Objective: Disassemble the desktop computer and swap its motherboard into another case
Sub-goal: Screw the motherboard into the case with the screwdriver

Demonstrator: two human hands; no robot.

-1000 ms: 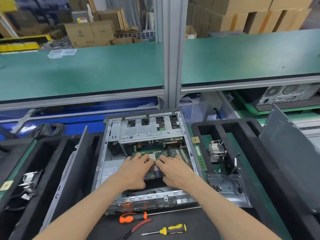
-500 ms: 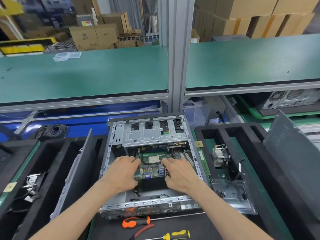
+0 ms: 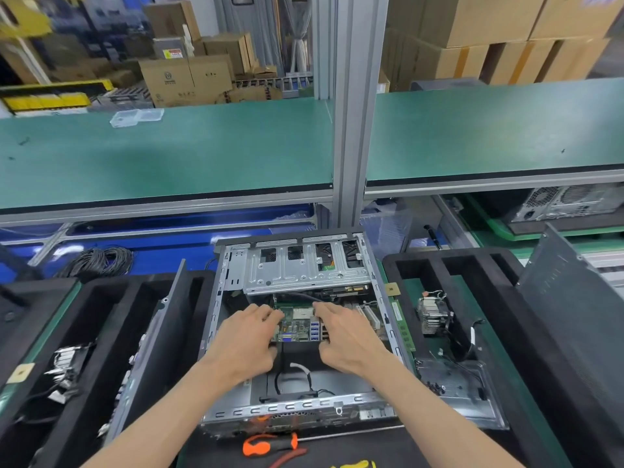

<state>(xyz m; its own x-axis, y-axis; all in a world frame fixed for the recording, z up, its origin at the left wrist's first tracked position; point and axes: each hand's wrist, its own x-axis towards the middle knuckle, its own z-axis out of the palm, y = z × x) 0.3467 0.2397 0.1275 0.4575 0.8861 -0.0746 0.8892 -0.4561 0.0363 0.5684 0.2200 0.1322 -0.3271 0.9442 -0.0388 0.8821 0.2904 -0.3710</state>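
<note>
Now we have the open computer case lying flat in the middle of the desk, its side off, and inside it we see the green motherboard under a metal drive cage at the far end. At the near end of the case, black cables lie loose on its floor.

Both our hands are down inside the case, palms down, with bare forearms reaching in from the near edge. Our left hand holds the left edge of the motherboard, fingers curled over the top and thumb tucked beneath at the near side. Our right hand holds the right edge the same way, so each grip is clenched on the board.

Two black foam trays flank the case. The left tray holds a grey side panel standing on edge in a slot and a bundle of connectors further left. The right tray holds one heatsink with fan, a green memory stick along its left edge, a flat metal plate with wires, and another grey panel leaning at the right.

Near us on the desk lie an orange-handled screwdriver and a red-handled tool; a yellow handle shows at the bottom edge. A coil of black cable sits far left.
</note>
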